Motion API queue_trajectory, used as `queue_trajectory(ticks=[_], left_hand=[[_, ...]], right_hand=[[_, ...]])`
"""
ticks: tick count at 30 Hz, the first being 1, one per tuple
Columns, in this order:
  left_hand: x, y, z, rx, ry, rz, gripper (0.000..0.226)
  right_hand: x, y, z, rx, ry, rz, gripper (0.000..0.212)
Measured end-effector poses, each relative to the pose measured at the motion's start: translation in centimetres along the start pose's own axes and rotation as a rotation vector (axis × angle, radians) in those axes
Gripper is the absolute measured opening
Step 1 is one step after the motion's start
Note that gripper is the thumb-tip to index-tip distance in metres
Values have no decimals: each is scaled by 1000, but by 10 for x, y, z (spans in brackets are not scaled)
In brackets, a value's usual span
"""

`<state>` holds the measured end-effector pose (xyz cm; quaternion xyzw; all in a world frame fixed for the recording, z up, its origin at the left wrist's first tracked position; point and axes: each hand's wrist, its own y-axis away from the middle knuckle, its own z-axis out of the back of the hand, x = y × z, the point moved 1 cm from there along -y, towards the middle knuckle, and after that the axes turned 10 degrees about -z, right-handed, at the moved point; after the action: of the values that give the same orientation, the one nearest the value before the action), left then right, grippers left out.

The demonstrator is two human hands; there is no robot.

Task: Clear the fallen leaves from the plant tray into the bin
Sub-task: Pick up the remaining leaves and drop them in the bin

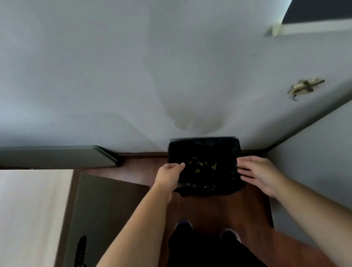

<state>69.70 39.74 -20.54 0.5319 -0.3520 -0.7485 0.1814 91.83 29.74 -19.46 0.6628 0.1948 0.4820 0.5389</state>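
A black bin (231, 145) with a black liner stands on the floor against the wall. Yellow-green fallen leaves (200, 167) lie inside it. My left hand (170, 175) hovers at the bin's left rim with its fingers bunched together; I cannot tell whether they pinch the liner. Beside the bin's right rim, my right hand (260, 174) is open with fingers spread and holds nothing. The plant tray is out of view.
A pale wooden surface (17, 225) and a dark cabinet door (95, 214) with a lock stand to my left. A grey wall (335, 166) closes in on the right. My feet (208, 231) stand on the brown floor just before the bin.
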Motion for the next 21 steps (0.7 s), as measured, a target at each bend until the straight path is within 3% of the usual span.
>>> queue_trajectory(ticks=[5,11,15,21], left_hand=[[-33,56,42,-137,-115,-204,16],[-53,159,142,-427,-146,-373,12],[-6,249,216,-680,-30,-349,6],[121,400,298,-1072,145,-180,9]], right_hand=[[45,54,-37,37,151,215,10],[79,147,-156,330,351,412,25],[40,200,-239,517,576,454,31],[-52,291,-342,798,993,508,20]])
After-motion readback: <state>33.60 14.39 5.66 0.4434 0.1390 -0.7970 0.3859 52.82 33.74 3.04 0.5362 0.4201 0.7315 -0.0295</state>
